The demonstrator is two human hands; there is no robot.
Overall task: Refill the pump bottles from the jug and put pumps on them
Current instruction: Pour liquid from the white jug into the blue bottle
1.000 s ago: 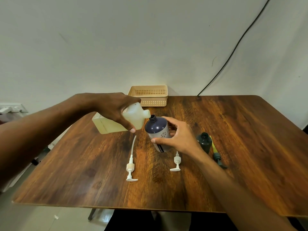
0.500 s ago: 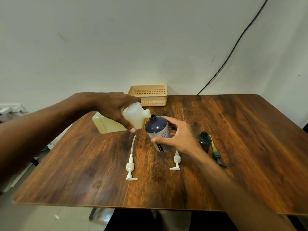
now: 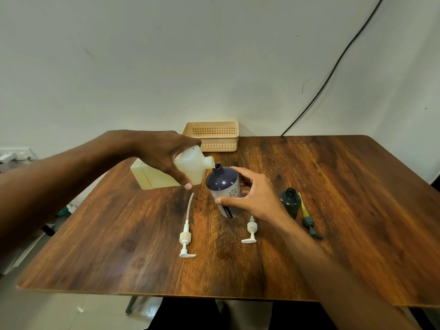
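Note:
My left hand (image 3: 164,154) grips a translucent yellowish jug (image 3: 190,169), tipped on its side with its spout at the open mouth of a dark blue and grey bottle (image 3: 223,186). My right hand (image 3: 257,198) holds that bottle upright on the wooden table (image 3: 333,186). A smaller dark bottle (image 3: 290,201), also open, stands to the right. Two white pumps lie flat on the table: a long-tubed white pump (image 3: 186,236) on the left and a shorter white pump (image 3: 250,231) in front of my right hand. A dark green pump with a yellow tube (image 3: 308,220) lies beside the small bottle.
A beige perforated basket (image 3: 212,136) sits at the table's back edge against the wall. A black cable (image 3: 333,70) runs down the wall to the table. The floor and some items show past the table's left edge.
The jug's spout has come slightly closer to the bottle's mouth. Both hands hold their places otherwise.

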